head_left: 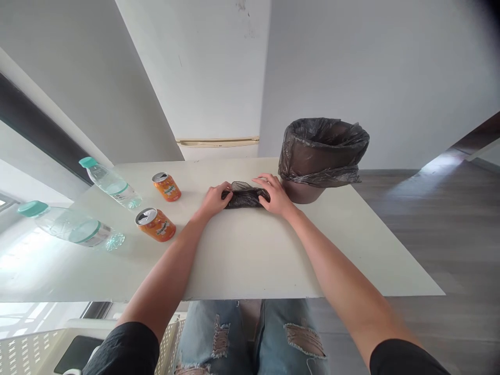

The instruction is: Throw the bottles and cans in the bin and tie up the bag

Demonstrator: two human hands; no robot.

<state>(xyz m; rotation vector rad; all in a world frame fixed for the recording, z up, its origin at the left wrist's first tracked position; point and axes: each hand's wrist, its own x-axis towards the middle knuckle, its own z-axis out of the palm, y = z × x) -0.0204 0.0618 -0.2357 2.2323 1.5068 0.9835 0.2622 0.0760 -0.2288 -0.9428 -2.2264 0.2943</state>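
A folded black plastic bag (245, 198) lies crosswise on the white table, its thin loose edge standing up at the back. My left hand (214, 200) pinches the left end between thumb and fingers. At the other end, my right hand (276, 197) grips the bag with its thumb low and its fingers curved over, some of them raised. Just beyond the right hand stands a brown trash bin (302, 191), lined with a black bag (324, 148) folded down over its rim.
Two orange soda cans (167, 187) stand left of my hands. Farther left are two clear plastic bottles (111, 182) with green caps. The white table (250, 255) ends at my jeans. A pale fridge (219, 78) rises behind it, and a perforated basket (31, 349) sits below left.
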